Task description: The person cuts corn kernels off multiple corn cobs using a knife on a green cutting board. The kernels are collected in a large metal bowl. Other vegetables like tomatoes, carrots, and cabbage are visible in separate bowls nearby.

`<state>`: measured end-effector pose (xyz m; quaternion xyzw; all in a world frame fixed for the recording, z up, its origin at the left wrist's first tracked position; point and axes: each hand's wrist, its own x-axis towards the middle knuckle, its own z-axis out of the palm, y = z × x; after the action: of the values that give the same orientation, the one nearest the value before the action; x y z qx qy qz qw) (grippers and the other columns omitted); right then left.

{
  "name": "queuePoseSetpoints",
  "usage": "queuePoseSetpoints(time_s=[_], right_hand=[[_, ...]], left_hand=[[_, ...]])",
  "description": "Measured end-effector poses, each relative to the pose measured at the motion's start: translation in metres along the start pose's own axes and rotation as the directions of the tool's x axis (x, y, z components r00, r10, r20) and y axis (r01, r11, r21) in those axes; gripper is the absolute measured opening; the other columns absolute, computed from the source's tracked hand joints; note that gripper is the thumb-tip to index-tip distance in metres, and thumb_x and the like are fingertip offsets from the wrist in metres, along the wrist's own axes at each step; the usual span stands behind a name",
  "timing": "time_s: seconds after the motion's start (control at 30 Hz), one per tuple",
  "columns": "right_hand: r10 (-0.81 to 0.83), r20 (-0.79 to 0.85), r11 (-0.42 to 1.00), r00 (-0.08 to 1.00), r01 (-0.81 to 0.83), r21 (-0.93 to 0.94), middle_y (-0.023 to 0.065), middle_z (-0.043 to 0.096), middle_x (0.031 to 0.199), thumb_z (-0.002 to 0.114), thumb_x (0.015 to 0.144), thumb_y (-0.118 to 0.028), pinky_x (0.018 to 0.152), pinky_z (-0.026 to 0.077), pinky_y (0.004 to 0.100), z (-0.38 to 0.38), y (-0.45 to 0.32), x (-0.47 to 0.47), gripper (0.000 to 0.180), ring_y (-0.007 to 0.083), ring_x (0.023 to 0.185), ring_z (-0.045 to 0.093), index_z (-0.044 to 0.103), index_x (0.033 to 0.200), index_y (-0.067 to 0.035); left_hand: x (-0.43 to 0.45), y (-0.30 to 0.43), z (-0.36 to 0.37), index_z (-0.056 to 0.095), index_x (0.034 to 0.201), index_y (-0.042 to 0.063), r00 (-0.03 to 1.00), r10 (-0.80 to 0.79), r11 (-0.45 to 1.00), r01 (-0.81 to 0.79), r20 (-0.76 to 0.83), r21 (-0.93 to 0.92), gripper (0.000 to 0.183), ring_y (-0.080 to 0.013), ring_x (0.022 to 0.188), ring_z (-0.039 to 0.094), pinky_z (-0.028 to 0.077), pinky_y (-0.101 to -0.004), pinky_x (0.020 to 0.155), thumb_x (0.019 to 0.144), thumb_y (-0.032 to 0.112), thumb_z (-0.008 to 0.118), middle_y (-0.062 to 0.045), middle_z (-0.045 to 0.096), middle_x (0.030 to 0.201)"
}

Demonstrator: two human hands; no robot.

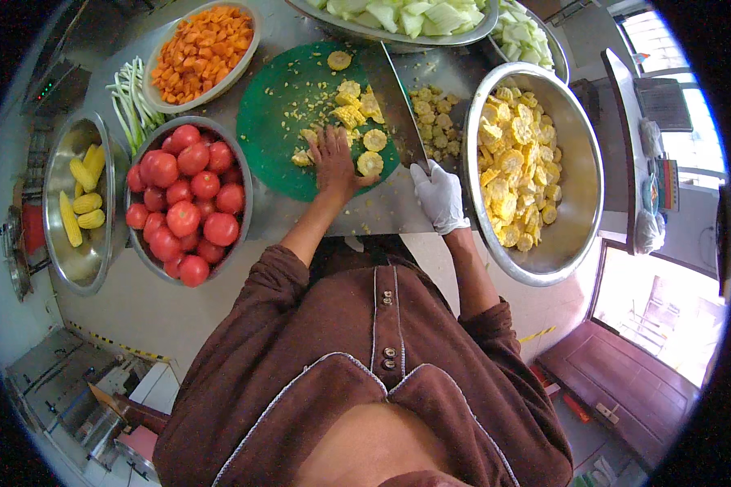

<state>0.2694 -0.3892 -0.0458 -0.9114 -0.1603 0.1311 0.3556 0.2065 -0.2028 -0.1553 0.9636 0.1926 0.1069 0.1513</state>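
My right hand, in a white glove, grips the handle of a broad cleaver. Its blade stands at the right edge of a round green cutting board. Bare and with fingers spread, my left hand rests on the board against cut corn pieces. Loose kernels are scattered over the board. Right of the blade, corn end pieces lie heaped on the metal table. A large steel bowl at the right holds many cut corn pieces.
Tomatoes fill a grey bowl at the left. Beyond it are a steel bowl with corn cobs, green onions and a white bowl of chopped carrots. Bowls of pale green cut vegetable stand at the far edge of the metal table.
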Motion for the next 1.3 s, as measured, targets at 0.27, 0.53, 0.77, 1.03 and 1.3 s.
queuePoseSetpoints(time_s=[0.27,0.53,0.77,1.03,1.3], right_hand=[[-0.021,0.019,0.999,1.0,0.02,0.032,0.0264,0.061,0.07,0.06,0.088,-0.029,0.059,0.048,0.0448,0.005,0.015,0.002,0.033,0.0409,0.07,0.063,0.065,0.093,0.003],[-0.026,0.053,0.998,0.998,0.029,-0.056,0.0252,0.061,0.068,0.061,0.088,-0.03,0.056,0.047,0.045,0.014,0.008,0.001,0.032,0.0406,0.066,0.063,0.065,0.092,0.002],[-0.115,0.091,0.99,0.989,0.122,-0.072,0.023,0.062,0.066,0.06,0.088,-0.029,0.058,0.048,0.048,0.024,-0.005,-0.003,0.028,0.0397,0.065,0.063,0.068,0.092,-0.003],[-0.149,0.246,0.966,0.958,0.195,-0.172,0.0234,0.064,0.073,0.053,0.09,-0.031,0.065,0.05,0.0508,0.057,-0.023,-0.008,0.028,0.0412,0.071,0.064,0.064,0.097,-0.006],[-0.299,0.004,0.954,0.954,0.299,0.011,0.0211,0.064,0.071,0.059,0.09,-0.023,0.057,0.05,0.0459,0.04,-0.095,-0.013,0.023,0.038,0.065,0.064,0.063,0.107,-0.007]], left_hand=[[0.009,-0.037,-0.006,0.035,0.138,0.006,0.999,0.032,0.995,-0.035,0.032,0.093,0.099,-0.0335,0.14,0.02,0.005,-0.0588,0.114,0.064,0.06,0.073,-0.015,0.039,0.139],[0.024,-0.007,0.01,0.037,0.136,0.0,0.995,-0.094,0.996,0.094,0.019,0.0,0.104,-0.035,0.135,0.027,0.009,-0.0545,0.115,0.061,0.063,0.073,-0.015,0.044,0.134],[0.015,-0.054,-0.018,0.039,0.136,0.001,0.99,0.13,0.989,-0.126,-0.056,0.071,0.106,-0.0304,0.14,0.022,0.007,-0.0568,0.115,0.062,0.069,0.069,-0.013,0.04,0.143],[-0.017,-0.108,-0.023,0.055,0.119,0.006,0.988,-0.049,0.993,0.063,-0.146,0.098,0.056,-0.0339,0.129,0.035,0.024,-0.0556,0.108,0.081,0.045,0.067,-0.011,0.045,0.133],[-0.036,-0.11,-0.018,0.051,0.119,0.005,0.951,-0.074,0.979,0.012,-0.3,-0.203,0.049,-0.0361,0.123,0.039,0.033,-0.0468,0.104,0.078,0.023,0.072,-0.016,0.041,0.133]])
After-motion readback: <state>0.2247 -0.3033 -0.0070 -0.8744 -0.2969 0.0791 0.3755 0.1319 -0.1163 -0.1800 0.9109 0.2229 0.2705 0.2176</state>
